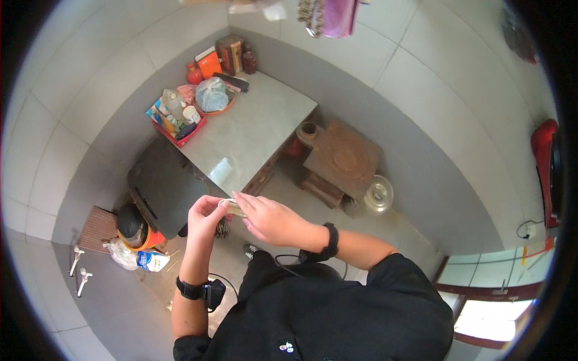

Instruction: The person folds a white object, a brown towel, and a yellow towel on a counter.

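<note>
Black shirt (349, 307), left hand (205, 216) and right hand (272, 220) pinching pale bundle (236, 209), long axis roughly left to right

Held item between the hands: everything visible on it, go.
The held item is small and cream-coloured, with lines along its side that suggest layers or folds, and a curved end by the left thumb. Its material is unclear. The left hand pinches its left end; the right hand is against its right end, hiding part of it. It is held up in front of the person, appearing just below the near corner of the table.
</note>
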`<state>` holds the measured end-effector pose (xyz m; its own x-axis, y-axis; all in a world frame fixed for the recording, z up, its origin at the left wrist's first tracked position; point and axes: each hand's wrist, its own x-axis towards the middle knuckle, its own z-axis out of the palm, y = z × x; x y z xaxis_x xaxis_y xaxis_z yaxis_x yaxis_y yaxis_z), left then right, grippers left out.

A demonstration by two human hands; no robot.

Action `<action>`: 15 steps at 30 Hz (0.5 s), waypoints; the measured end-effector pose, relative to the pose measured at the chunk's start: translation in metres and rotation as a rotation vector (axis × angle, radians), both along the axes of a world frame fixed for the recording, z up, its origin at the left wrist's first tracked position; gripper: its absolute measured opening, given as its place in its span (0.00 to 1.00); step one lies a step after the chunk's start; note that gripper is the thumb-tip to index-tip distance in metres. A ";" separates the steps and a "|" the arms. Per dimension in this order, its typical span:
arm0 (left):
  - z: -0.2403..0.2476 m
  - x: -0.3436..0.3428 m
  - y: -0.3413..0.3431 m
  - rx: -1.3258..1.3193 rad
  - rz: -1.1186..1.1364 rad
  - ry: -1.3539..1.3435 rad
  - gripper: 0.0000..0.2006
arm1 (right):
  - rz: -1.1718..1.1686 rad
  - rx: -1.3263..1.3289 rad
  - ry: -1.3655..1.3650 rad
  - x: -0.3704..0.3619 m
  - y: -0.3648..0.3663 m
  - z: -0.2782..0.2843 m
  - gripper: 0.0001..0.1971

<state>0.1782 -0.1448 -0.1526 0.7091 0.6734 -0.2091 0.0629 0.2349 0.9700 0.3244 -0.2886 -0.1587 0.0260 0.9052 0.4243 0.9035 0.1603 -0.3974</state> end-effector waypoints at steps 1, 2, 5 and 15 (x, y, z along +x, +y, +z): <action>-0.002 -0.001 0.012 -0.014 0.044 0.002 0.08 | 0.013 -0.003 -0.010 -0.002 0.013 0.002 0.37; -0.007 -0.003 0.022 -0.017 0.058 -0.009 0.08 | 0.019 0.008 -0.039 -0.005 0.027 0.006 0.36; -0.036 -0.002 0.058 -0.067 0.093 -0.006 0.09 | 0.023 -0.067 -0.113 -0.010 0.075 -0.005 0.34; -0.101 -0.048 0.160 -0.224 0.178 0.015 0.12 | 0.306 -0.244 0.109 -0.009 0.204 -0.063 0.25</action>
